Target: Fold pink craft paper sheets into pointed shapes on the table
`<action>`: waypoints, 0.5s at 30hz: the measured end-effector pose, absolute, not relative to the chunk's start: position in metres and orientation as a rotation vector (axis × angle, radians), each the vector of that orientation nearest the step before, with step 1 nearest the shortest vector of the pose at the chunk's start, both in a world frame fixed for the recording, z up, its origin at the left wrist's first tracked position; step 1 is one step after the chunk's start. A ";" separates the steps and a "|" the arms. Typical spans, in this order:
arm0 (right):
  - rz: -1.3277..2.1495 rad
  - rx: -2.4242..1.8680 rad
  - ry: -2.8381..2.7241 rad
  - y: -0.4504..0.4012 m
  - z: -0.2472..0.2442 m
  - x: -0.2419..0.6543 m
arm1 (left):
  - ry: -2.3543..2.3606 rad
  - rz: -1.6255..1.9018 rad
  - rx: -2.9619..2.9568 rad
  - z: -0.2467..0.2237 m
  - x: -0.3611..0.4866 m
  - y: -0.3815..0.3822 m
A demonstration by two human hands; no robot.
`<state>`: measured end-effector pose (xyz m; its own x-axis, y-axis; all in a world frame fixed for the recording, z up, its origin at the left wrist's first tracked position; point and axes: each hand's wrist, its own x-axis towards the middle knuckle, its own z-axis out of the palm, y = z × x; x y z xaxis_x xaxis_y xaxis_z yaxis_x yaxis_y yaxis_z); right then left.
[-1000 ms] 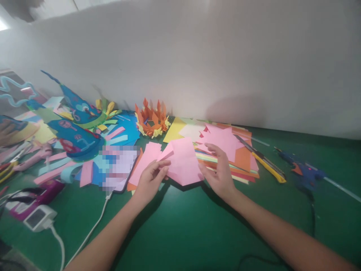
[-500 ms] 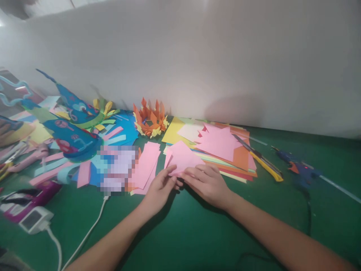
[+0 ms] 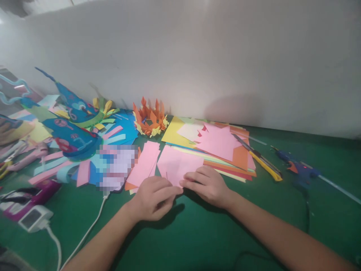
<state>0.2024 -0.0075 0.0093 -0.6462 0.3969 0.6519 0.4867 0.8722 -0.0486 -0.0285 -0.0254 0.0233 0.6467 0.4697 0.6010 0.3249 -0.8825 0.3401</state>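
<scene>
A folded sheet of pink paper (image 3: 180, 162) lies in front of me, its near corner between my two hands. My left hand (image 3: 155, 197) is closed, with its fingertips pressed on the lower edge of the sheet. My right hand (image 3: 207, 186) pinches the same edge from the other side, fingers bent. The fingertips of both hands nearly meet at the corner. Left of the sheet lies a pile of pink paper strips (image 3: 145, 163). Behind it is a stack of coloured paper (image 3: 180, 131) with a pink cut-out piece (image 3: 217, 141) on top.
An orange paper crown (image 3: 150, 118) stands by the wall. Blue cone hats (image 3: 75, 139) with paper strips are at left, near scissors (image 3: 9, 160). A yellow utility knife (image 3: 263, 163) and a blue glue gun (image 3: 303, 171) lie at right. White cables (image 3: 93, 222) cross the green table (image 3: 180, 241).
The pink sheet has been turned and flattened, and now lies lower and wider. My left hand has shifted down and left, its fingers now pressing on the edge. My right hand has barely moved.
</scene>
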 end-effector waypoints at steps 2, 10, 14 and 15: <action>-0.112 -0.585 -2.369 -0.006 0.009 0.203 | 0.589 0.922 2.708 0.028 -0.031 -0.022; 0.142 -0.543 -2.509 0.004 0.004 0.211 | 0.560 0.306 2.784 0.025 -0.023 -0.016; 0.255 -0.498 -2.578 0.007 0.004 0.215 | 0.550 0.290 2.765 0.019 -0.018 -0.016; 0.275 -0.482 -2.584 0.007 0.004 0.216 | 0.551 0.303 2.758 0.018 -0.017 -0.016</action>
<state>0.2156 0.0072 0.0037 -0.8159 0.3847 0.4316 0.2852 0.9171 -0.2784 -0.0168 -0.0158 0.0177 0.9035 0.4037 0.1441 0.3377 -0.8774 0.3407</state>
